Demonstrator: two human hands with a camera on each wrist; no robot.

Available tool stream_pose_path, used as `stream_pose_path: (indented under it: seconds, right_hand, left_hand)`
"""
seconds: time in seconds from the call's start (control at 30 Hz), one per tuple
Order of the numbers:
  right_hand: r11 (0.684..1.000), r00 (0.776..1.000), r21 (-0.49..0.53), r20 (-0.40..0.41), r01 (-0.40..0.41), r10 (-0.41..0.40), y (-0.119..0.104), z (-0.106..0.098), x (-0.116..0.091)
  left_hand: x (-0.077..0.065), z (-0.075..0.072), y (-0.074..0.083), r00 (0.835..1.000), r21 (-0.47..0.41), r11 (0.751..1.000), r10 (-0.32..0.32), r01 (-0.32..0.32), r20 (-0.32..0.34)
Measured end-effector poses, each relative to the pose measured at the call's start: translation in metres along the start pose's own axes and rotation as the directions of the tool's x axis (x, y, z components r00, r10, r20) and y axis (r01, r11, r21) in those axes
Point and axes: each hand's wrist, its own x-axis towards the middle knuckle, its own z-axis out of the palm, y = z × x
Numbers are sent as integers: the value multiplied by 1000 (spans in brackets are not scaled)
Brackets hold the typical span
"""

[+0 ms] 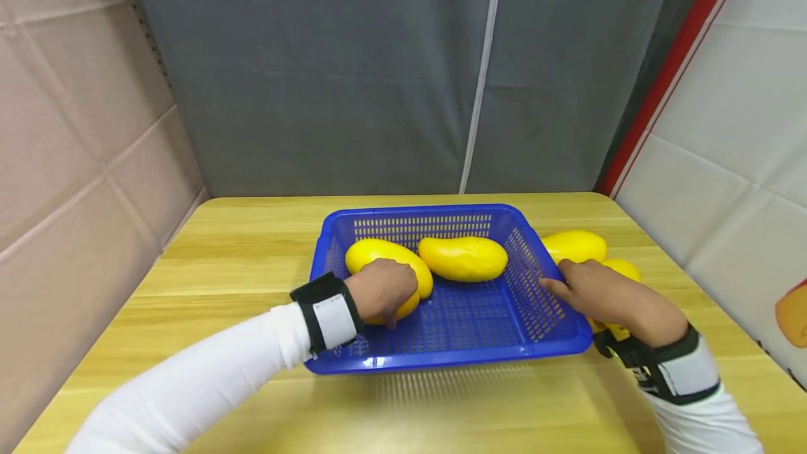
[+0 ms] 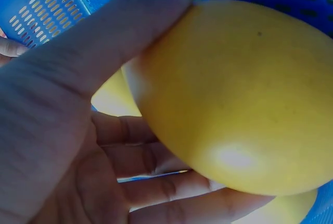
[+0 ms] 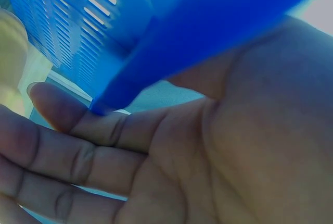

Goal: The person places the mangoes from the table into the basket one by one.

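Observation:
In the head view a blue plastic basket (image 1: 435, 364) with slotted walls stands on the table. My left hand (image 1: 386, 287) reaches into its left half and holds a smooth, oblong yellow fruit (image 2: 234, 94), the thumb along one side and the fingers beneath. Another yellow fruit (image 1: 378, 251) lies just behind that hand, and a third yellow fruit (image 1: 463, 258) rests by the basket's back wall. At the right side my right hand (image 1: 608, 294) grips the basket's rim (image 3: 171, 52), with the thumb over the inside and the fingers outside.
Outside the basket, several more yellow fruits (image 1: 575, 246) lie on the wooden table (image 1: 252, 251), partly hidden by the right hand. A grey curtain (image 1: 353, 90) closes off the back, with pale panels on both sides. Black straps circle both wrists.

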Motion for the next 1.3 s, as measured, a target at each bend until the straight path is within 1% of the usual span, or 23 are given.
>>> stream_pose_path:
  seconds: [0.13, 0.2, 0.23, 0.33, 0.43, 0.5, 0.67, 0.8, 0.87, 1.07, 1.2, 1.3]
  right_hand:
    - [1000, 1000, -5, -6, 1, -1, -1, 0, 0]
    - [1000, 1000, -4, -7, 0, 0, -2, 1, 0]
    - [1000, 1000, -5, -7, 0, 0, -2, 1, 0]
    - [1000, 1000, -3, -2, 0, 0, -1, 1, 0]
    - [1000, 1000, -2, -1, -3, 3, -1, 0, -1]
    - [1000, 1000, -1, 0, 0, 0, 0, 0, -1]
    - [1000, 1000, 1, 4, 0, 0, 0, -1, 0]
    - [1000, 1000, 0, 4, 2, -2, -1, 0, 0]
    - [1000, 1000, -1, 1, 3, -3, 0, 0, 0]
    - [1000, 1000, 0, 4, 3, -3, 0, 0, 0]
    - [1000, 1000, 9, 11, 0, -1, -1, -1, -1]
    - [1000, 1000, 12, 18, 0, 0, -2, -3, -2]
  left_hand:
    - [-2, 2, 0, 999, 33, 999, 3, -1, -46]
    - [-3, 2, -1, 999, 38, 999, -4, 5, -45]
    - [-2, 2, -1, 999, 38, 999, -11, 12, -36]
    - [-1, 0, -3, 999, 25, 999, -42, 41, 18]
    - [0, -2, -6, 995, 20, 998, -67, 66, 70]
    - [1, -4, -7, 993, 23, 997, -75, 74, 94]
    - [-1, -9, -8, 987, 30, 996, -84, 81, 134]
    - [-6, -16, -10, 985, 0, 996, -93, 94, 145]
    - [-11, -23, -12, 985, -28, 994, -100, 105, 140]
    - [-31, -45, -22, 992, -111, 986, -115, 120, 49]
    - [-46, -53, -32, 989, -155, 977, -142, 145, 30]
    - [-58, -55, -42, 985, -170, 971, -173, 169, -8]
